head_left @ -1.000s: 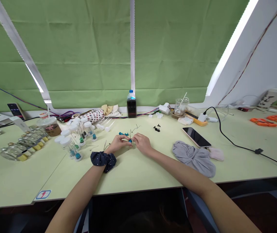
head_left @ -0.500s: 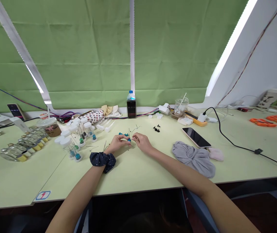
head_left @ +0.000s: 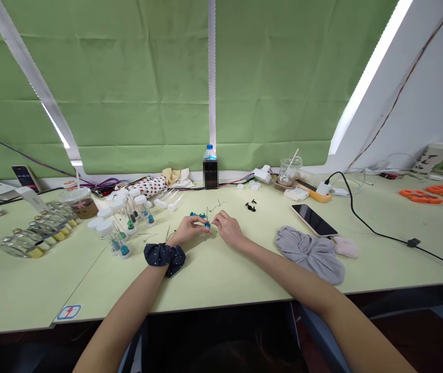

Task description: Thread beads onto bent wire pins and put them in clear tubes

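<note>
Between the fingertips of my left hand is a small blue piece with a thin dark wire standing up from it. My right hand is closed in a pinch just to the right of that piece; whatever its fingertips grip is too small to name. Just beyond my left hand lie several small teal pieces. Thin bent wires rest on the table past my fingers, and more wires lie beside my left wrist, which wears a dark dotted scrunchie.
Left stand several white-capped clear tubes and glass bottles. Small black parts lie right of my hands, with a phone and a grey cloth headband farther right. A water bottle stands at the back.
My right hand has shifted very slightly, its fingers drawing a little away from the blue piece. My left hand stays nearly in place with the piece.
</note>
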### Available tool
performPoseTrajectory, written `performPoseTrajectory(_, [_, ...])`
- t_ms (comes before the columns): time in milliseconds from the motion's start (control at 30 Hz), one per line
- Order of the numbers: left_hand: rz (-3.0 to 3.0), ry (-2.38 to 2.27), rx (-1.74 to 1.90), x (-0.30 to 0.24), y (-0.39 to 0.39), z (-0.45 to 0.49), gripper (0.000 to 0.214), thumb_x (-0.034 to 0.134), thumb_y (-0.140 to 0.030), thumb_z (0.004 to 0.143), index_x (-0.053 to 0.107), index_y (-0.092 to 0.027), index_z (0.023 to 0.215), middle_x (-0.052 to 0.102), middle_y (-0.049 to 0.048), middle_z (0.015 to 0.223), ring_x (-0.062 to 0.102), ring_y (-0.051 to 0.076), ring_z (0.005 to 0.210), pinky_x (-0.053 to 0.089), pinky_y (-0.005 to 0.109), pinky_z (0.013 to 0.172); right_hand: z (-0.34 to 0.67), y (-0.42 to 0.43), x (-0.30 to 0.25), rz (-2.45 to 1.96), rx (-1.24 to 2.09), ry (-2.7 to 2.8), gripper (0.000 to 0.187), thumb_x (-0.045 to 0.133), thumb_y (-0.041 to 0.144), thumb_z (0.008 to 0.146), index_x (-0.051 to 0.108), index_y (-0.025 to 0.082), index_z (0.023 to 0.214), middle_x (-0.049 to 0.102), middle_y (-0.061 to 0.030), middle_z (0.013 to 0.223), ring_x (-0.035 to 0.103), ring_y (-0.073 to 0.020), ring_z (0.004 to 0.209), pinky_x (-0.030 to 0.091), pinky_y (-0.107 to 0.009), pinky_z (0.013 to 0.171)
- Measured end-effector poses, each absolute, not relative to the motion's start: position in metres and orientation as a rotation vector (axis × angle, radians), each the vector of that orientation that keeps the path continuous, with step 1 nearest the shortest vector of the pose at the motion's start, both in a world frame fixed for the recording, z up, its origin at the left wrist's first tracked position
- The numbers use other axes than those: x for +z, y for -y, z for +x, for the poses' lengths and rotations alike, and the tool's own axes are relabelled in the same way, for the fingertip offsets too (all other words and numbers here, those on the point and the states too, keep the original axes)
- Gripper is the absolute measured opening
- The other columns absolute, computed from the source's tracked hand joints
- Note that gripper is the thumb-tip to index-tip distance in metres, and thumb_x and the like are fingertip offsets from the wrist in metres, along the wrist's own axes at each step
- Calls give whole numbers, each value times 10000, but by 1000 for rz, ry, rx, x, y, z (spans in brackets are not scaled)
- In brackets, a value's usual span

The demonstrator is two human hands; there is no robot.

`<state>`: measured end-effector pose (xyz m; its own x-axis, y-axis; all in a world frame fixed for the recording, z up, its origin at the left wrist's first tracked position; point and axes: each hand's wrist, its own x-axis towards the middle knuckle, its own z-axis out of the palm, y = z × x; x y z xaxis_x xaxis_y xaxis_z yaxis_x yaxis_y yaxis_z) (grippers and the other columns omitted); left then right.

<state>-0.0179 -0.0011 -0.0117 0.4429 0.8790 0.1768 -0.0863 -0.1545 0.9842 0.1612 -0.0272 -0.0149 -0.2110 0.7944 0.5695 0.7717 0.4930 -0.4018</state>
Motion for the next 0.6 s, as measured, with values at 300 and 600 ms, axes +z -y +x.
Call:
performPoseTrajectory(300, [1481, -726, 1014, -9, 1, -19, 336, 813, -294, 521, 650, -115, 754, 672, 65, 866, 672, 195, 651, 517, 379, 711, 162, 29, -11, -1173, 137, 2014, 169, 425, 198, 899, 529, 199, 765, 573, -26, 792, 525, -150, 706, 366, -249, 632])
performPoseTrajectory(600, [1510, -749, 1018, -12, -2, -21, 338, 811, -292, 523, 651, -121, 768, 681, 79, 891, 674, 200, 679, 518, 383, 729, 164, 25, -14, -1144, 244, 1948, 155, 471, 183, 859, 591, 183, 762, 550, -24, 752, 515, -136, 694, 381, -232, 656])
